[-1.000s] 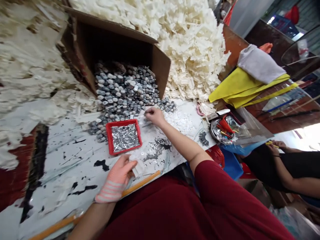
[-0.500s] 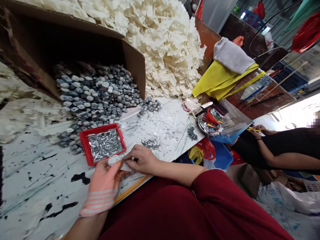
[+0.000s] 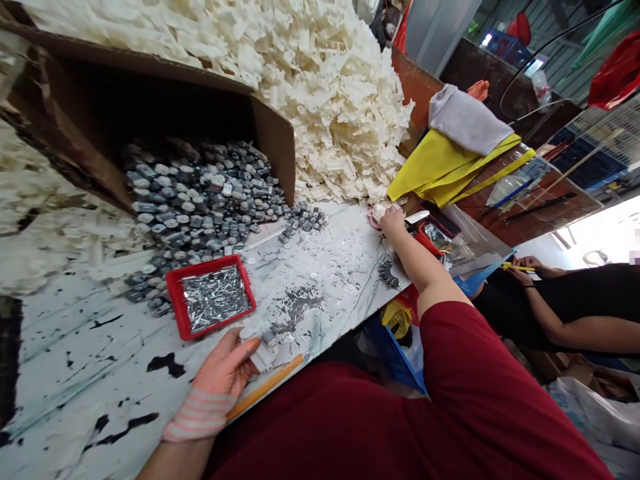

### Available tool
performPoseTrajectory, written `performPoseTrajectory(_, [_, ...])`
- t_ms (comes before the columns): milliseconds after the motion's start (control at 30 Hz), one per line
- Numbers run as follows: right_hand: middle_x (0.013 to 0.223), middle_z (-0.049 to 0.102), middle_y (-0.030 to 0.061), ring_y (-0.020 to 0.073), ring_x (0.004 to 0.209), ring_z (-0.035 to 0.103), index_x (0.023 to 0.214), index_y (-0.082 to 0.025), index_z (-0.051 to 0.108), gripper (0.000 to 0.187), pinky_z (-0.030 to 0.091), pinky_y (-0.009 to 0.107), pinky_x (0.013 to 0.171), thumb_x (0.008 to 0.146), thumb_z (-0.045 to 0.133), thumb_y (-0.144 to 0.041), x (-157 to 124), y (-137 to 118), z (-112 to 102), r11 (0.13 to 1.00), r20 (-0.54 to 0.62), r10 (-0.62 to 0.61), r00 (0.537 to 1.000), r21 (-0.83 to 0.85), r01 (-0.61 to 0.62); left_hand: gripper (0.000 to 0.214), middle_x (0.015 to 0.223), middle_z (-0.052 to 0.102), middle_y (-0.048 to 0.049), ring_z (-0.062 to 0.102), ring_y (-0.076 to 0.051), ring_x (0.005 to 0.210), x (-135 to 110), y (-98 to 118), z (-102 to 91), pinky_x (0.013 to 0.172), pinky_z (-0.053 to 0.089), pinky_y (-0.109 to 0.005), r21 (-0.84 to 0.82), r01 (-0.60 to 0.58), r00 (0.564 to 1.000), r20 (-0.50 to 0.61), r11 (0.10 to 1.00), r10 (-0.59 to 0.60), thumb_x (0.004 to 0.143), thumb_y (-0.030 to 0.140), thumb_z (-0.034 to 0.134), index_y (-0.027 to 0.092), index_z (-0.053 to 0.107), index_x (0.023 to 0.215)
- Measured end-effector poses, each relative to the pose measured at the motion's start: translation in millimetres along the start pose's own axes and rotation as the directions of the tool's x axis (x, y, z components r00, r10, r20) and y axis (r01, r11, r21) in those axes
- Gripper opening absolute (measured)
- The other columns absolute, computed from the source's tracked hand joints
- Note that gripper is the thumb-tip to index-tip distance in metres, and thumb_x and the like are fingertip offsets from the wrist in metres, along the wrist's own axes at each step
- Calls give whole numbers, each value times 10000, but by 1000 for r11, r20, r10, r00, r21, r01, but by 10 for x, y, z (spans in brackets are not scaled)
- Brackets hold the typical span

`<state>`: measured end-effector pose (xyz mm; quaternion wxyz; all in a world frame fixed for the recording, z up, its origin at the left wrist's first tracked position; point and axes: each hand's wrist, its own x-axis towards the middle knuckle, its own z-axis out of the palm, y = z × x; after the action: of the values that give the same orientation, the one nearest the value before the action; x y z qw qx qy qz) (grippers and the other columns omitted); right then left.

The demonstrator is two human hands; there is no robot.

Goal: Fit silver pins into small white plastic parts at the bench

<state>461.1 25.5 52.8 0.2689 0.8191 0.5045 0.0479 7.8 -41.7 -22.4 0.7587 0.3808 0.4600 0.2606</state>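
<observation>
My left hand (image 3: 225, 373), in an orange glove with a striped cuff, is closed on a white plastic part (image 3: 263, 360) near the table's front edge. A small grey motor (image 3: 269, 338) shows at the upper end of that part. My bare right hand (image 3: 392, 219) is stretched out to the far right of the table, over a small pink dish (image 3: 373, 217). Its fingers are curled down among pale pieces there, and what they grip, if anything, is hidden. Close to my left hand stands a red tray (image 3: 175, 300) of small metal pins.
A cardboard box (image 3: 274, 143) lies on its side, spilling small grey motors (image 3: 215, 193). Behind it rises a heap of cream plastic parts (image 3: 335, 100). Small white discs and loose pins (image 3: 300, 300) are scattered mid-table. A co-worker's arm (image 3: 545, 313) is at far right.
My right hand has left the white part beside my left hand and reached far right to the pink dish. My left hand still holds the part, now with the grey motor showing.
</observation>
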Motion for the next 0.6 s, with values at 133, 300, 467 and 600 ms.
performPoseTrajectory(133, [1173,618,221,310,1127,541,1171,-108,628,333,419,391,890,868,501,-161,99,32,101,997,87,-75,993,33,72,328,756,562,-3,537,-172,579,11,10,-14,456,445,-276,-82,60,998,2,995,-60,665,347,713,268,587,957])
performPoseTrajectory(300, [1184,610,196,274,1074,587,1258,-128,551,406,439,334,856,854,507,-132,69,-20,121,995,93,-83,992,55,78,283,781,570,-23,573,-204,643,-36,40,-24,490,472,-298,-9,-1,1000,-10,1000,1,659,338,687,271,619,926])
performPoseTrajectory(467, [1232,560,205,263,1026,592,1273,-133,528,387,439,326,826,903,414,-151,-37,-83,-43,988,-34,-103,994,113,106,286,769,565,-28,576,-208,676,-93,28,-100,522,475,-295,-23,-15,999,-49,1000,14,651,349,691,258,626,914])
performPoseTrajectory(600, [1144,610,155,232,985,581,1147,-139,622,337,440,321,851,854,457,-113,-99,-444,-364,867,-272,-204,940,395,303,255,811,582,-23,568,-179,699,-92,74,-131,596,489,-279,-115,-88,996,-33,989,85,674,327,664,220,601,897])
